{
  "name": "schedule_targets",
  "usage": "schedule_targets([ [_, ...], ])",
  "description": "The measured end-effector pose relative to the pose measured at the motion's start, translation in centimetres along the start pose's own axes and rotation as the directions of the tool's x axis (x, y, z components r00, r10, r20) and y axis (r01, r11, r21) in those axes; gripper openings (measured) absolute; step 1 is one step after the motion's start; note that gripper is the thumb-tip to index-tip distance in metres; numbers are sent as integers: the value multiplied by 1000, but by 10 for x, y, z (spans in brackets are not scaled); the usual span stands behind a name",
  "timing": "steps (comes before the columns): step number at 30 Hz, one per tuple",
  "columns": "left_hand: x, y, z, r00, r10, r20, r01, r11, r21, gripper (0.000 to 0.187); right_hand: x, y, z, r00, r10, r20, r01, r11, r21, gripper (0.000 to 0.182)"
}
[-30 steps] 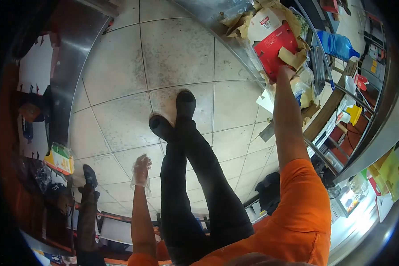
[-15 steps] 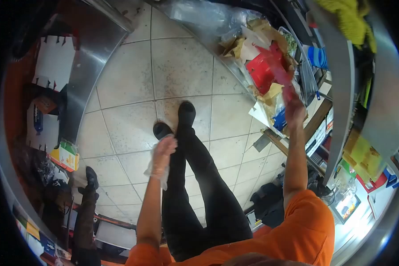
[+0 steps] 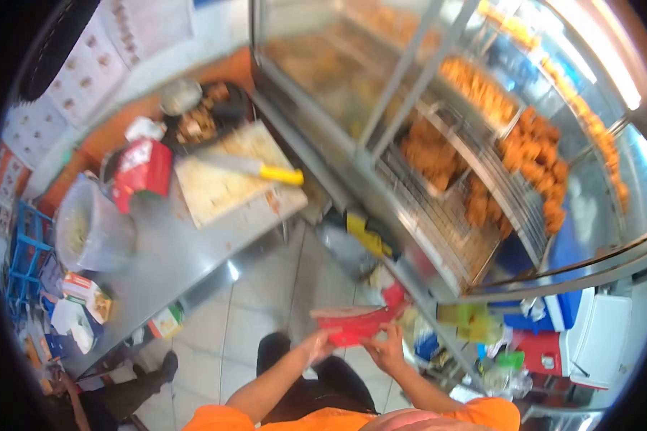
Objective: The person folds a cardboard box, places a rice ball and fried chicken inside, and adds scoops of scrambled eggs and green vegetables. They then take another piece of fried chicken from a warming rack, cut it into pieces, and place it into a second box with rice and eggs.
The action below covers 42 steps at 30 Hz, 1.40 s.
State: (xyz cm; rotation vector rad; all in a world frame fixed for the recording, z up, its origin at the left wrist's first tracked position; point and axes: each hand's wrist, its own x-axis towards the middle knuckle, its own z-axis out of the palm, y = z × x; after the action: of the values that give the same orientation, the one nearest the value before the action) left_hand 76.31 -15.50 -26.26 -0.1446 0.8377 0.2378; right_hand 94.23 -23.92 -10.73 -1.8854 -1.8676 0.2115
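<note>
A red cardboard food carton [image 3: 352,328] is held in front of my body, between both hands. My left hand [image 3: 318,346], in a thin clear plastic glove, grips its left end. The fingers of my right hand [image 3: 388,350] pinch its right end from below. Motion blurs the carton, and a pale strip shows along its upper edge. Behind its right end, more red packaging [image 3: 394,294] lies at the foot of the display case.
On the steel counter [image 3: 187,251] at left are a cutting board [image 3: 216,194] with a yellow-handled knife [image 3: 280,174], a red box [image 3: 142,172] and a bag-lined tub [image 3: 93,226]. A glass case [image 3: 410,194] holds fried chicken [image 3: 532,161]. Another person's leg [image 3: 133,388] shows at lower left.
My right hand has come back from the packaging pile at right with the red carton. My left hand has taken hold of it too. The view has tilted up to the counter and glass case.
</note>
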Motion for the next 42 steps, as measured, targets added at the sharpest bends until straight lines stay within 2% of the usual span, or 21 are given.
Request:
schedule_targets([
  [2, -39, 10, 38, 999, 1, 47, 0, 1000, -15, 31, 26, -25, -39, 994, -54, -91, 52, 998, -24, 19],
  [5, -98, 33, 93, 999, -10, -32, 9, 1000, -14, 31, 50, -47, -73, 991, 8, -135, -27, 989, -143, 22],
  [7, -166, 58, 150, 872, 388, 299, -424, 903, 66, 29, 66, -59, -85, 982, -1, -187, -21, 993, -116, 17],
  [8, -181, 75, 172, 873, 374, 312, -419, 904, 88, 29, 79, -69, -88, 978, 12, -208, -38, 992, -121, 17],
  [9, -197, 88, 189, 840, 463, 284, -506, 857, 100, 28, 90, -84, -91, 950, 247, -191, -205, 955, 216, 13],
  [10, -212, 103, 196, 803, 541, 251, -580, 805, 120, 27, 95, -102, -89, 881, 463, -99, -348, 775, 528, 11],
  [12, -228, 151, 214, 801, 518, 302, -586, 781, 215, 26, 120, -125, -80, 835, 530, -146, -376, 745, 551, 12],
  [14, -240, 186, 231, 798, 491, 350, -591, 754, 289, 24, 167, -157, -86, 724, 651, -229, -186, 503, 844, 31],
  [15, -247, 201, 240, 737, 532, 417, -653, 720, 236, 23, 182, -163, -87, 701, 671, -240, -188, 498, 846, 31],
  [16, -253, 216, 245, 672, 567, 477, -706, 685, 181, 22, 193, -168, -89, 718, 650, -251, -205, 541, 815, 33],
  [18, -263, 241, 254, 691, 520, 502, -694, 672, 260, 23, 210, -172, -92, 706, 655, -269, -232, 573, 786, 37],
  [20, -261, 253, 249, 711, 476, 517, -679, 656, 330, 23, 226, -172, -94, 881, 268, -389, -171, 948, 267, 48],
  [21, -252, 256, 243, 696, 464, 549, -705, 586, 399, 23, 235, -184, -104, 928, 221, -300, -203, 975, 89, 60],
  [24, -249, 265, 239, 693, 432, 578, -717, 503, 483, 27, 261, -204, -102, 951, 247, -185, -260, 964, -50, 59],
  [29, -242, 266, 242, 788, 449, 422, -615, 614, 494, 36, 274, -201, -80, 932, 292, -217, -299, 954, -1, 59],
  [31, -248, 265, 242, 831, 396, 389, -535, 761, 367, 43, 279, -207, -84, 893, 441, -84, -415, 883, 221, 56],
  [32, -250, 270, 245, 833, 393, 389, -532, 760, 372, 43, 278, -205, -82, 891, 446, -87, -418, 880, 224, 56],
  [34, -253, 283, 252, 847, 462, 263, -531, 706, 468, 32, 271, -195, -78, 959, 259, -116, -266, 962, -55, 54],
  [37, -238, 310, 243, 856, 336, 393, -499, 736, 458, 26, 262, -190, -83, 987, 159, 15, -158, 986, -50, 54],
  [40, -239, 308, 245, 908, 306, 286, -419, 658, 625, 20, 262, -184, -81, 997, 73, -27, -76, 990, -117, 55],
  [42, -242, 298, 250, 865, 351, 358, -499, 668, 552, 19, 264, -183, -82, 992, 100, -82, -109, 986, -125, 56],
])
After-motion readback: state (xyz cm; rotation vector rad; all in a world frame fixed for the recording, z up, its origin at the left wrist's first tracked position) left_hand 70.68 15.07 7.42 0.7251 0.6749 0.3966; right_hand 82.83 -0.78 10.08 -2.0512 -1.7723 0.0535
